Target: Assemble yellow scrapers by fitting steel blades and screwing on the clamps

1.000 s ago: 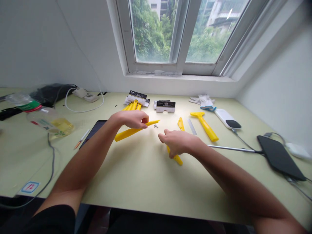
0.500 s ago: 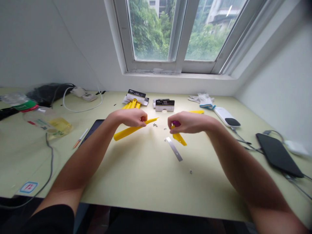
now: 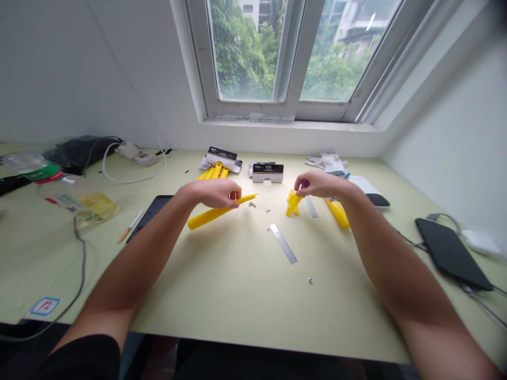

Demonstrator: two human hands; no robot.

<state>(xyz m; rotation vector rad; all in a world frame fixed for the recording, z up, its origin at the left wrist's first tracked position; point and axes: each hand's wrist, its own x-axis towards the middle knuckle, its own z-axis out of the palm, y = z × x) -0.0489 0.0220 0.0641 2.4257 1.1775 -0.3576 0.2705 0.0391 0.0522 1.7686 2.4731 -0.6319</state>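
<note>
My left hand [image 3: 221,193] is closed around a long yellow plastic handle [image 3: 209,217], which slants up to a pointed tip on the right. My right hand [image 3: 321,184] pinches a small yellow plastic piece [image 3: 293,203] just above the table; a bit of something purple [image 3: 304,184] shows between the fingers. A flat metal blade [image 3: 283,244] lies in front of the hands, and a second blade [image 3: 311,207] lies under my right hand. Between the hands are small screws [image 3: 252,205] and nuts [image 3: 268,210]. Another yellow handle [image 3: 337,214] is partly hidden by my right forearm.
Black-and-white boxes [image 3: 268,172] and several yellow handles [image 3: 216,171] stand at the back. White gloves [image 3: 327,161], a white device [image 3: 368,190] and a phone [image 3: 451,253] with cables are on the right. On the left are a bottle [image 3: 67,195], a dark tablet [image 3: 148,219] and a pen [image 3: 130,227].
My right hand has moved right and slightly up with the yellow piece, which has turned. The second blade and more of the right-hand handle now show. My left hand has barely moved.
</note>
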